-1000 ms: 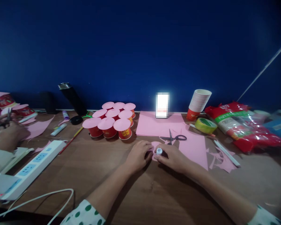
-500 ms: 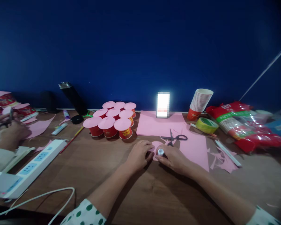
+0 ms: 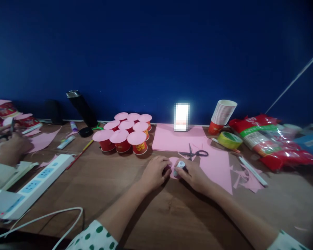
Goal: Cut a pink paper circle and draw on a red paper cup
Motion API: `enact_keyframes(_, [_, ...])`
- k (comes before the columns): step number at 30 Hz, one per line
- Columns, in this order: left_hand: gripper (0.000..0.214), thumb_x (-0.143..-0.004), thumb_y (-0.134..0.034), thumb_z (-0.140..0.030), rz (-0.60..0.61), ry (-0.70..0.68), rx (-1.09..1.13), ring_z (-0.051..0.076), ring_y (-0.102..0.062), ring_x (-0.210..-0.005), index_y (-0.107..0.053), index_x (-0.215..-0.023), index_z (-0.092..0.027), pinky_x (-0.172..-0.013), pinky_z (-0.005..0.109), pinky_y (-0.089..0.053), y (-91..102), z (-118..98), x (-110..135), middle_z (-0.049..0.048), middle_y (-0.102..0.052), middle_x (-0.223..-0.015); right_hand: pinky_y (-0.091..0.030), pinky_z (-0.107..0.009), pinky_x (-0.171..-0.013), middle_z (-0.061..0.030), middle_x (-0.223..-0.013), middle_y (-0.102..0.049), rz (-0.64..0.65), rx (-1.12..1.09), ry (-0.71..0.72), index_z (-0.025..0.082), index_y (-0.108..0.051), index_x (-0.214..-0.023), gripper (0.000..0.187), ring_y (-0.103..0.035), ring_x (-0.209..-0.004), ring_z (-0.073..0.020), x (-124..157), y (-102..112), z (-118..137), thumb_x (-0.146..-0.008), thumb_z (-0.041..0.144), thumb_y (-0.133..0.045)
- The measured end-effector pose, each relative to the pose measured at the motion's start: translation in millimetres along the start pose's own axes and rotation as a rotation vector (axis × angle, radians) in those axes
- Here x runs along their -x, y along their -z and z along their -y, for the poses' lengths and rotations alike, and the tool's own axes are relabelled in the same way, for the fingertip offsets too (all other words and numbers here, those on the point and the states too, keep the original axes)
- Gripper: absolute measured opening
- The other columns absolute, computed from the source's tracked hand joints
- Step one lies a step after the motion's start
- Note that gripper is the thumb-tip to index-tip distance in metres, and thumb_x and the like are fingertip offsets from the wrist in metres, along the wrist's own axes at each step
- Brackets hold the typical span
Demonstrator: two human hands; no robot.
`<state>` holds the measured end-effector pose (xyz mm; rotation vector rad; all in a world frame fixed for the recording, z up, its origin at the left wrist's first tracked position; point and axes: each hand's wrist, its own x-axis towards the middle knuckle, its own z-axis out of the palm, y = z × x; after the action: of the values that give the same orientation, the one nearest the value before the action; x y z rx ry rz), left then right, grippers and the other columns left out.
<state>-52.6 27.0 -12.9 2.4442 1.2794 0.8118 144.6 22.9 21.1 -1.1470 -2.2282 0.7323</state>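
My left hand [image 3: 155, 171] lies on the wooden table [image 3: 156, 215] with its fingertips pressed on the edge of a small pink paper circle [image 3: 173, 161]. My right hand [image 3: 194, 174] is closed round a small white glue stick [image 3: 180, 165], whose tip points down at that circle. Black scissors [image 3: 195, 153] lie on pink paper sheets [image 3: 177, 139] just beyond my hands. Behind and to the left stands a cluster of several red cups topped with pink paper discs [image 3: 125, 133].
A stack of paper cups [image 3: 221, 114], a yellow-green tape roll [image 3: 229, 139], a red packet [image 3: 271, 142] and pink scraps [image 3: 246, 177] lie to the right. A white power strip [image 3: 28, 187] and cable [image 3: 41, 218] sit at the left, where another person's hand [image 3: 10, 146] holds scissors.
My right hand has tilted the glue stick over, so its end now points further from me across the pink circle. My left hand stays put.
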Motion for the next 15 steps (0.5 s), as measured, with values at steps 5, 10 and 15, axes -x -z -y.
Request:
enact_keyframes(5, [0.024, -0.082, -0.056, -0.022, 0.013, -0.022, -0.003, 0.023, -0.057, -0.1, -0.066, -0.104, -0.02, -0.088, 0.038, -0.046, 1.0, 0.3, -0.1, 0.009, -0.064, -0.111, -0.042, -0.027, -0.066, -0.0056, -0.085, -0.066, 0.074, 0.083, 0.048, 0.018, -0.059, -0.09, 0.018, -0.057, -0.072, -0.0178, -2.4, -6.9, 1.4, -0.091, 0.032, -0.049])
enact_keyframes(10, [0.026, -0.081, -0.058, -0.022, 0.016, -0.018, -0.007, 0.023, -0.057, -0.101, -0.065, -0.105, -0.02, -0.09, 0.038, -0.046, 1.6, -0.4, 0.4, 0.0092, -0.064, -0.111, -0.041, -0.027, -0.065, -0.0058, -0.083, -0.065, 0.096, 0.116, 0.055, 0.018, -0.06, -0.09, 0.018, -0.056, -0.072, -0.0181, -4.5, -6.8, 0.4, -0.09, 0.033, -0.05])
enact_keyframes(15, [0.026, -0.08, -0.058, -0.02, 0.022, -0.015, -0.007, 0.023, -0.056, -0.102, -0.066, -0.105, -0.02, -0.09, 0.038, -0.045, 1.9, -1.1, 0.6, 0.0087, -0.063, -0.112, -0.039, -0.026, -0.062, -0.0043, -0.076, -0.063, 0.088, 0.126, 0.06, 0.018, -0.059, -0.085, 0.02, -0.055, -0.068, -0.0173, -4.2, -6.3, 1.0, -0.091, 0.035, -0.049])
